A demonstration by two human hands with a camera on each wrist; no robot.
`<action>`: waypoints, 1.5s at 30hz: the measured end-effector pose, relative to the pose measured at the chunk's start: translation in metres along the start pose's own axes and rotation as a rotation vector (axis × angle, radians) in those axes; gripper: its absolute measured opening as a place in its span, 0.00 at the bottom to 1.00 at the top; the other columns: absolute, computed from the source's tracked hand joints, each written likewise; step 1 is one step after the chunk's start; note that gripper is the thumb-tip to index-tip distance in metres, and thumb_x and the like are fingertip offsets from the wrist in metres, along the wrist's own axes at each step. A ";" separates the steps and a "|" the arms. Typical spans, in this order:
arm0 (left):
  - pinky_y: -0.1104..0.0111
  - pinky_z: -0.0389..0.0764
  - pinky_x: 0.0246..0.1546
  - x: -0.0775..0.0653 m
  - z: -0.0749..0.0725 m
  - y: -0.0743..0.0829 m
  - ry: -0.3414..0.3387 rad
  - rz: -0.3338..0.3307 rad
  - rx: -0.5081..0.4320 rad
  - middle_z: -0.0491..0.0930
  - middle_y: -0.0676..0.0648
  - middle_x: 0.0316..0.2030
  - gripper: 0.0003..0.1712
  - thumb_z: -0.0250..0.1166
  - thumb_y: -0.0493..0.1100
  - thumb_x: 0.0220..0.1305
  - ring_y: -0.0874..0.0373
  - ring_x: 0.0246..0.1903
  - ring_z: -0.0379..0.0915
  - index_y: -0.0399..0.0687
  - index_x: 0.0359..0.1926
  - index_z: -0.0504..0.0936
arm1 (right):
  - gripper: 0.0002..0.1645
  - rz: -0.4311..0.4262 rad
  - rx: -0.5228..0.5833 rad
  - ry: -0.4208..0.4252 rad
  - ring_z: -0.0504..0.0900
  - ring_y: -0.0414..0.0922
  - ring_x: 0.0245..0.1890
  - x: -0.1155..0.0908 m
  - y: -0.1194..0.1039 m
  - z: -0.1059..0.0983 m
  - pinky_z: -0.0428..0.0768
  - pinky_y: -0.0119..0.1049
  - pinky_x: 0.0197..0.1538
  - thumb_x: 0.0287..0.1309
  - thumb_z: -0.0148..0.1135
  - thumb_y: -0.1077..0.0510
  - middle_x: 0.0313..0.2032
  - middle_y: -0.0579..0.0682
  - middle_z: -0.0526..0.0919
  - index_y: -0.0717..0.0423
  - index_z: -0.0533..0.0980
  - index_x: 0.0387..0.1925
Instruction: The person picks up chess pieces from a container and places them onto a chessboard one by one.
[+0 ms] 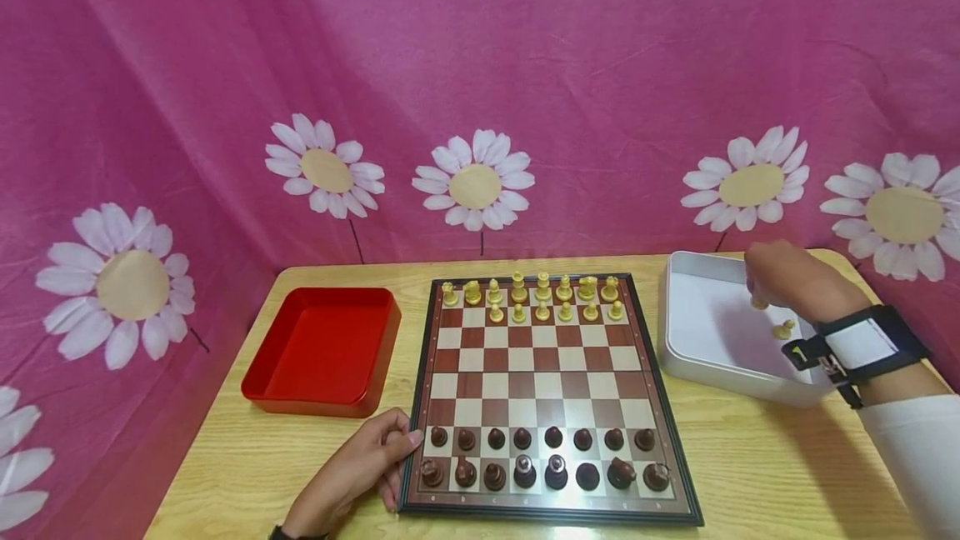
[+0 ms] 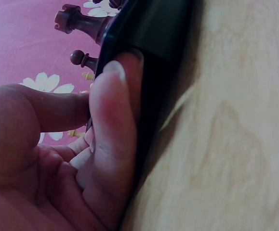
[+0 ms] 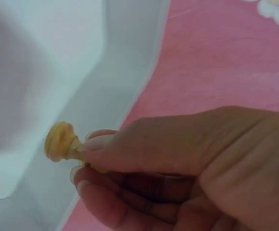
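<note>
The right hand pinches a pale pawn between its fingertips, over the far right corner of the white tray; a second pale pawn lies on the tray floor near the wrist strap. The left hand rests on the table, thumb and curled fingers pressed on the board at its near left edge, gripping the glossy black frame. Dark turned pieces fill the board's two near rows; pale pieces line the far rows, with the far left pawn squares bare. A smooth red tray with rounded corners sits left of the board. A pink cloth printed with daisies hangs behind.
</note>
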State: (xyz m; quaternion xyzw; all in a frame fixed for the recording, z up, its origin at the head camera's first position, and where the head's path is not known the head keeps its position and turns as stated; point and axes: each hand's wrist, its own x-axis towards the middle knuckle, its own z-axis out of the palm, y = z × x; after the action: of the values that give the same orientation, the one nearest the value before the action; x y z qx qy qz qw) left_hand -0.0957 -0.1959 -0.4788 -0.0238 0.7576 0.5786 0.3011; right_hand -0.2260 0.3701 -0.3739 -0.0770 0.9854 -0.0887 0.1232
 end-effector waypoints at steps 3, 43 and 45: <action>0.68 0.82 0.16 0.000 -0.001 0.000 -0.001 -0.001 -0.001 0.77 0.50 0.18 0.17 0.63 0.51 0.75 0.60 0.13 0.76 0.43 0.40 0.70 | 0.07 -0.042 -0.017 0.047 0.75 0.47 0.23 0.000 -0.017 -0.006 0.80 0.40 0.26 0.46 0.76 0.71 0.23 0.52 0.84 0.68 0.84 0.30; 0.69 0.81 0.16 -0.003 -0.002 -0.001 0.004 0.000 -0.025 0.75 0.50 0.20 0.18 0.63 0.52 0.75 0.60 0.13 0.73 0.44 0.40 0.68 | 0.24 -0.532 0.075 0.051 0.59 0.37 0.16 0.062 -0.254 0.005 0.57 0.29 0.22 0.61 0.57 0.75 0.14 0.40 0.58 0.52 0.72 0.13; 0.69 0.81 0.16 -0.003 -0.003 -0.001 0.007 -0.001 -0.021 0.74 0.50 0.20 0.18 0.63 0.52 0.74 0.60 0.13 0.73 0.45 0.40 0.68 | 0.24 -0.543 0.081 0.037 0.57 0.37 0.17 0.067 -0.262 0.009 0.56 0.29 0.22 0.61 0.56 0.75 0.15 0.41 0.57 0.51 0.71 0.14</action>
State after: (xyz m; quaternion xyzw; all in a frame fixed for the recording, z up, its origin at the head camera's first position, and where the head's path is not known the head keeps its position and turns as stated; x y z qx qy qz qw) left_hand -0.0937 -0.1997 -0.4778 -0.0294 0.7524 0.5865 0.2983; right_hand -0.2534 0.1026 -0.3470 -0.3315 0.9265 -0.1593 0.0799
